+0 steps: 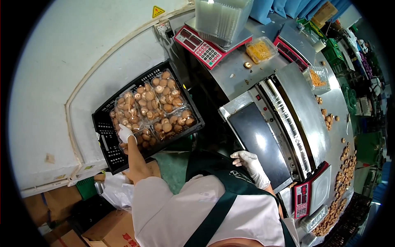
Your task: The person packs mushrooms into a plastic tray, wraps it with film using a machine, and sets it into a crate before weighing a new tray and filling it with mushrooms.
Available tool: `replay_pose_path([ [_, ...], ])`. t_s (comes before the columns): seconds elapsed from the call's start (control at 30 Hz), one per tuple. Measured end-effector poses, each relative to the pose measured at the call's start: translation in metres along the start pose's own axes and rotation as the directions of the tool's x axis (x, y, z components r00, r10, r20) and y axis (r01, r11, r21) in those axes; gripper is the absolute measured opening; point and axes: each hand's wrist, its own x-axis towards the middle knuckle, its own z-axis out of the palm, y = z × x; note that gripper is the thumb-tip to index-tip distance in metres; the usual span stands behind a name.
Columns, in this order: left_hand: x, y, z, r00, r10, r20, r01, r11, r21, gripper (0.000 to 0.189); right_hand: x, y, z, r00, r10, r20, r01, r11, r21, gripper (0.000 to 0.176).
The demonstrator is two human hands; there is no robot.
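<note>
The biggest thing is the steel bench point(230, 82), on the person's right. Near its close edge sits a steel machine point(259, 140) with a dark, flat top.

To the left of the bench, by the wall point(53, 94), is a black crate point(107, 128). It tilts in the view, and I cannot tell what it rests on. Clear packs of mushrooms point(167, 92) lie inside, side by side, filling most of it. A gap shows by the crate's left end.

The left hand point(126, 133), in a white glove, reaches in near that end and is on or right by a pack there. Its fingertips are hard to see, so I cannot tell if it grips. The right hand point(249, 162), gloved too, is by the machine's near edge. Its fingers are loosely bent, and I see nothing in it.

It seems best to hold a pack by its two sides and keep it flat, so the soft mushrooms do not get squashed. The clear film looks thin, so gentle fingers would help. Packs should lie snug, not on top of each other, and below the crate's rim.
</note>
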Motion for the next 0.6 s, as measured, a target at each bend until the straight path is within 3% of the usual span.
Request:
replay_pose_path([
  [0.1, -0.016, 0.012, -0.011, 0.993, -0.108, -0.037, 0.108, 0.994, -0.022, 0.064, -0.003, 0.002, 0.0, 1.0, 0.013, 0.004, -0.013, 1.0, 0.005, 0.028],
  [0.27, 0.004, 0.011, -0.015, 0.994, -0.04, 0.097, 0.024, 0.987, 0.157, 0.06, -0.002, 0.007, -0.001, 0.999, 0.028, 0.027, -0.028, 0.999, 0.016, 0.028],
  [0.43, -0.006, 0.019, -0.026, 0.995, -0.029, 0.101, 0.007, 0.977, 0.212, 0.053, -0.002, 0.002, 0.001, 1.0, 0.009, 0.024, -0.009, 1.0, 0.006, 0.028],
  [0.5, -0.011, 0.028, -0.024, 0.991, -0.017, -0.135, 0.038, 0.987, 0.154, 0.046, -0.004, 0.001, 0.0, 1.0, 0.002, 0.02, -0.001, 0.999, -0.039, 0.029],
  [0.53, 0.012, 0.014, -0.002, 0.969, 0.11, -0.221, -0.082, 0.988, 0.13, 0.04, -0.005, 0.001, 0.0, 1.0, -0.012, -0.004, 0.012, 1.0, -0.026, 0.029],
  [0.57, 0.005, 0.024, -0.003, 0.877, 0.328, -0.352, -0.295, 0.944, 0.147, 0.036, -0.005, 0.002, -0.001, 1.0, 0.001, 0.01, -0.001, 0.999, -0.042, 0.03],
  [0.6, 0.025, 0.024, 0.001, 0.754, 0.589, -0.292, -0.604, 0.796, 0.048, 0.031, -0.006, 0.004, -0.003, 1.0, 0.007, 0.003, -0.007, 0.999, -0.051, 0.03],
])
